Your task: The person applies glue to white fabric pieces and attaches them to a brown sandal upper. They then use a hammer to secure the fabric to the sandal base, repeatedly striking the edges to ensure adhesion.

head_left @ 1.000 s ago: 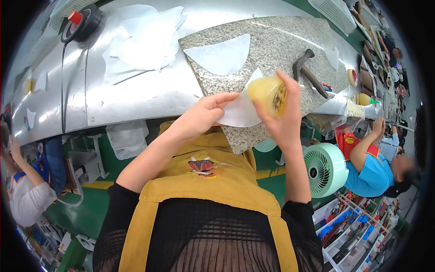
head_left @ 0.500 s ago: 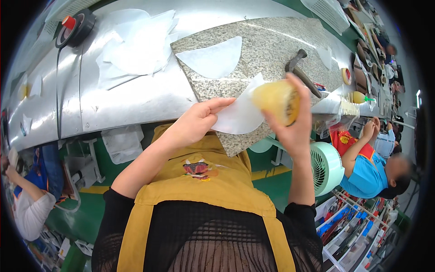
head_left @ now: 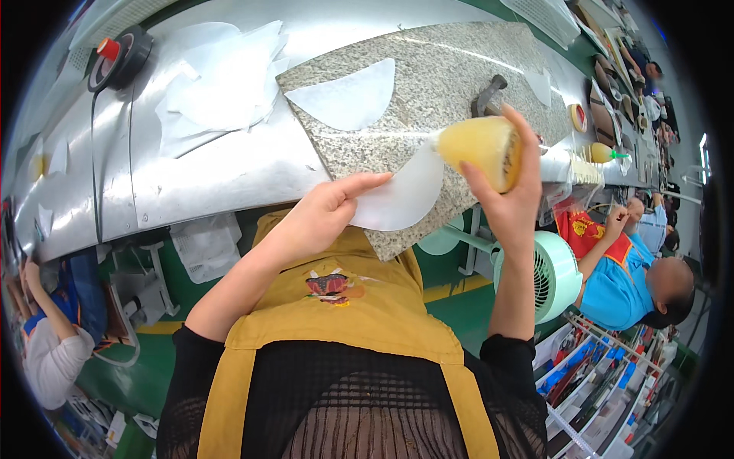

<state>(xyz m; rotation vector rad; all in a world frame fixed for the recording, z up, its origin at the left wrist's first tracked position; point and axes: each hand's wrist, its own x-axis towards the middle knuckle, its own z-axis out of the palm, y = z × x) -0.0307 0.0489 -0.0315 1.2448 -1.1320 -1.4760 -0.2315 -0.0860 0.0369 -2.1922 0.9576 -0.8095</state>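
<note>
While held, white sheet [head_left: 401, 195] curves, yellow bottle [head_left: 483, 148] tilted.

The slab [head_left: 451, 84] near the upper centre is grey, speckled granite. On it lies a white half-round sheet [head_left: 348, 96], and a second white sheet [head_left: 401, 195] is at the centre. The bottle [head_left: 485, 149] right of centre is pale yellow. The counter [head_left: 214, 168] is silver metal. The apron [head_left: 344, 306] below is mustard yellow, over a black ribbed shirt [head_left: 367, 413].
</note>
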